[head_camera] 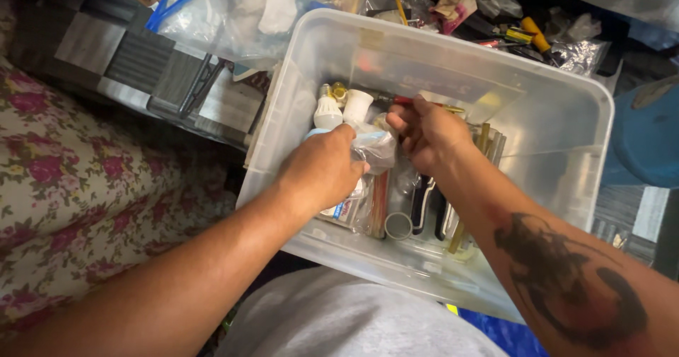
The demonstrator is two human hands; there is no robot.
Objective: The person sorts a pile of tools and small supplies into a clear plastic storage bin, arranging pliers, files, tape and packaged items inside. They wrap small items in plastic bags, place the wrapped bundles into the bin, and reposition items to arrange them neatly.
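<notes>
Left hand (322, 170) grip clamped on clear bag (373, 147), right hand (426, 134) pinching it, red-handled tool (424, 104) lying crosswise in bin (566, 88)

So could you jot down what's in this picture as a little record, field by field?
place: clear plastic bin on the person's lap
left hand: closed on a small clear plastic bag
right hand: fingers pinched at the same bag, inside the bin
in the bin: two white bulbs, a red-handled tool, a grey ring, dark-handled tools
behind the bin: clear zip bags, a clutter of small tools
left side: floral fabric
</notes>
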